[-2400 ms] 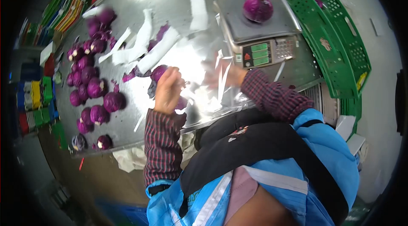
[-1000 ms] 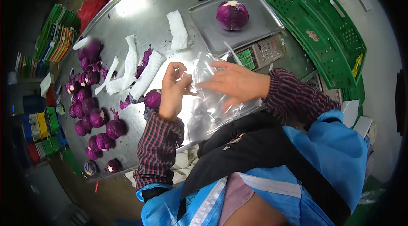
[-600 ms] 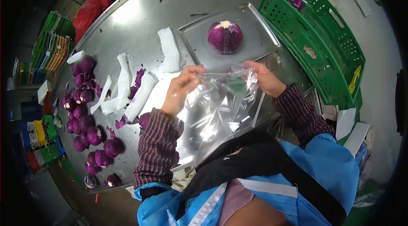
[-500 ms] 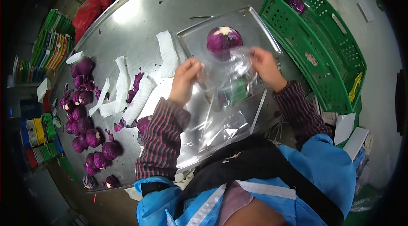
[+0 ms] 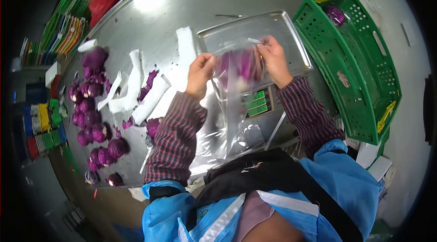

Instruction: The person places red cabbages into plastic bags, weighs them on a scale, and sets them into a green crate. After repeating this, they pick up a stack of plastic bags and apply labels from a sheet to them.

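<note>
My left hand [image 5: 200, 73] and my right hand [image 5: 272, 58] each pinch a side of a clear plastic bag [image 5: 236, 71] held just above the scale's steel tray [image 5: 291, 37]. A purple cabbage head [image 5: 240, 65] shows blurred through the bag, between my hands; whether it rests on the tray or hangs in the bag I cannot tell. The scale's green display [image 5: 257, 103] shows below the bag.
Several purple cabbage heads [image 5: 93, 119] lie at the table's left side, with white foam net sleeves [image 5: 136, 89] and loose purple leaves beside them. A green crate [image 5: 359, 60] with one cabbage [image 5: 335, 13] stands at the right. More clear bags [image 5: 227, 137] lie near the table's front edge.
My hands picked a clear bag up from the table, spread it open and moved it up over the cabbage on the scale tray. The cabbage now shows inside the bag.
</note>
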